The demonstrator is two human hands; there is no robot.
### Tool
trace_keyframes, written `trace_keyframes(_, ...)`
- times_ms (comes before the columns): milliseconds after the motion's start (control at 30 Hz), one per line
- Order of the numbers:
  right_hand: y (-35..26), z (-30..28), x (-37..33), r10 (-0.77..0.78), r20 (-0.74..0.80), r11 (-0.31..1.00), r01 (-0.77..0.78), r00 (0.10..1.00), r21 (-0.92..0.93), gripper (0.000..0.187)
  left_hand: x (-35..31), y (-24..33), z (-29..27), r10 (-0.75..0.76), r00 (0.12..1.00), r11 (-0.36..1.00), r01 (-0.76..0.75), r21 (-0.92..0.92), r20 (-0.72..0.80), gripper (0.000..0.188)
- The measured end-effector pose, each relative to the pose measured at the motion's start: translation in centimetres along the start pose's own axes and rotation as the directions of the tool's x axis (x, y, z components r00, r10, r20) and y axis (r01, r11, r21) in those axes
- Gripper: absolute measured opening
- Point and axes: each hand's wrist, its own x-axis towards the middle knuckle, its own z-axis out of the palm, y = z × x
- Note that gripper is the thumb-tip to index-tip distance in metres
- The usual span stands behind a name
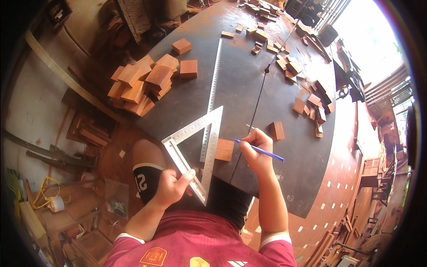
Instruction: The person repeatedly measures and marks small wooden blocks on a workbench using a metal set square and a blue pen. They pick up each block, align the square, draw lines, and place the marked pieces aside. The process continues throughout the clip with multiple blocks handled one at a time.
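My left hand (172, 186) grips the thick edge of a silver triangular set square (181, 159), thumb on top. The square's long graduated edge lies along the left side of a reddish wooden block (226, 150) near the table's front edge. My right hand (256, 146) is closed around a blue pen (272, 155), just right of that block. The pen's capped-looking end points right; I cannot tell whether its other end touches the wood. A long steel ruler (215, 71) lies on the table, running away from me and partly under the square. Another block (276, 130) stands right of my right hand.
A pile of wooden blocks (133, 84) sits at the table's left edge, with two single blocks (188, 69) (181, 46) beside it. Several more blocks (316, 104) lie scattered along the right and far side. A dark line (259, 99) crosses the dark tabletop (293, 178).
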Motion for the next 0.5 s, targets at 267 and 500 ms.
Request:
trace_keyframes(267, -1.2, 1.1, -0.4, 0.100, 0.090, 0.994, -0.095, 0.991, -0.055, 0.007, 0.5, -0.2, 1.3, 0.026, 0.998, 0.996, -0.031, 0.086, 0.056, 0.022)
trace_keyframes(500, -1.4, 1.5, -0.6, 0.077, 0.059, 0.986, -0.067, 0.995, -0.154, 0.009, 0.6, -0.3, 1.7, 0.064, 0.998, 0.992, -0.065, 0.104, 0.013, 0.021)
